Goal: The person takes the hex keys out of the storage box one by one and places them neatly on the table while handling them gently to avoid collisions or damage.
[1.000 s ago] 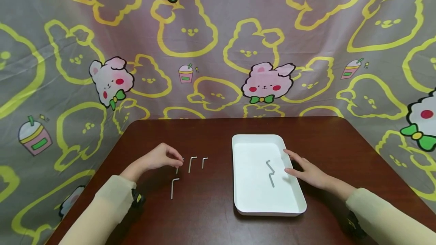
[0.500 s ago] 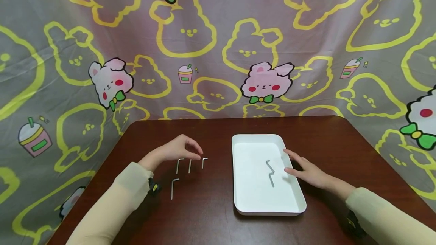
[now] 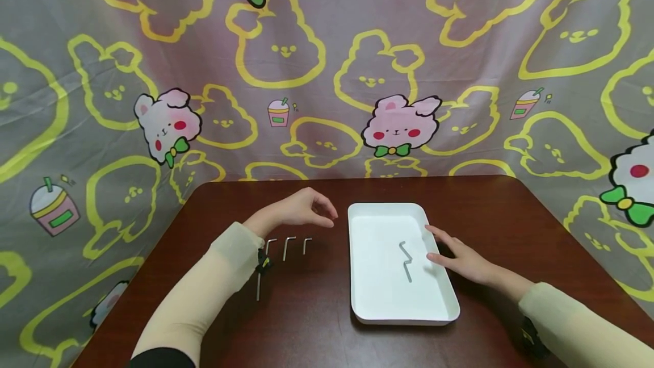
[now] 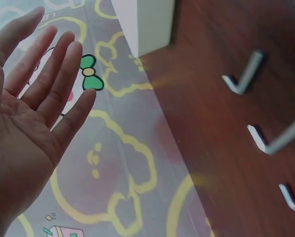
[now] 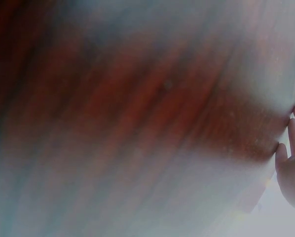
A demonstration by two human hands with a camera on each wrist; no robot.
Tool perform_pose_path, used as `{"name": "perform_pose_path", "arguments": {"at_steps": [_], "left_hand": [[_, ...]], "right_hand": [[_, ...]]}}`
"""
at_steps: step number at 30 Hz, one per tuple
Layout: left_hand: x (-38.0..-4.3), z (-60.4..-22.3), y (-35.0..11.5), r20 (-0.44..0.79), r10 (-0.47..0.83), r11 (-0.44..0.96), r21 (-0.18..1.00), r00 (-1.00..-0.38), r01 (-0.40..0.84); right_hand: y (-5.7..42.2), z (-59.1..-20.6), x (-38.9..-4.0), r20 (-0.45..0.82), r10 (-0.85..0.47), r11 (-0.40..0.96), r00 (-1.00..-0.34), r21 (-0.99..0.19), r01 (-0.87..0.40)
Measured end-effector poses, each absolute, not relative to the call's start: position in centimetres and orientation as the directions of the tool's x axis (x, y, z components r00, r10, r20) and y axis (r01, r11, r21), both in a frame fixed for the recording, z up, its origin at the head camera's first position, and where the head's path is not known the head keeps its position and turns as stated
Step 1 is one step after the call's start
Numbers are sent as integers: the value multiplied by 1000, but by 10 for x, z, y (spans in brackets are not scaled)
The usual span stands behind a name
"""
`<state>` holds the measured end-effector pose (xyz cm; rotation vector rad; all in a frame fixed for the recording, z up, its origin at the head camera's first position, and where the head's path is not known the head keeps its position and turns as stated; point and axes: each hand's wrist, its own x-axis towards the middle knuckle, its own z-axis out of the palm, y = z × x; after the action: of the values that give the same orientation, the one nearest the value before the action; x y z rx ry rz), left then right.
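My left hand (image 3: 302, 209) is raised over the table, just left of the white tray (image 3: 375, 294), its fingers loosely bent. In the left wrist view the left hand (image 4: 36, 106) shows a bare palm and spread fingers, holding nothing. Below it, a middle hex key (image 3: 285, 249) and a short hex key (image 3: 305, 246) lie in a row with another hex key (image 3: 268, 246), partly covered by the cuff. A longer hex key (image 3: 258, 287) lies nearer, its top hidden by the wrist. My right hand (image 3: 462, 257) rests with extended fingers on the tray's right rim.
Inside the tray are two hex keys, an upper hex key (image 3: 406, 250) and a lower hex key (image 3: 407, 272), end to end in a zigzag. The brown table (image 3: 306, 322) ends at a patterned cloth (image 3: 306, 84) behind and at the sides.
My left hand has moved right and away, from over the hex keys on the left to beside the tray. The row of hex keys shows more fully. My right hand and the tray stay put.
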<state>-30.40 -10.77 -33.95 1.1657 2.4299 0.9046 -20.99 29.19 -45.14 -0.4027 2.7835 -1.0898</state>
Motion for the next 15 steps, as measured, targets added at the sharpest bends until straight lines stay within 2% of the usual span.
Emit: {"name": "perform_pose_path", "arguments": {"at_steps": [15], "left_hand": [[-315, -330, -50, 51, 804, 415, 666, -592, 620]], "right_hand": [[293, -453, -210, -7, -301, 698, -954, -683, -215]]}}
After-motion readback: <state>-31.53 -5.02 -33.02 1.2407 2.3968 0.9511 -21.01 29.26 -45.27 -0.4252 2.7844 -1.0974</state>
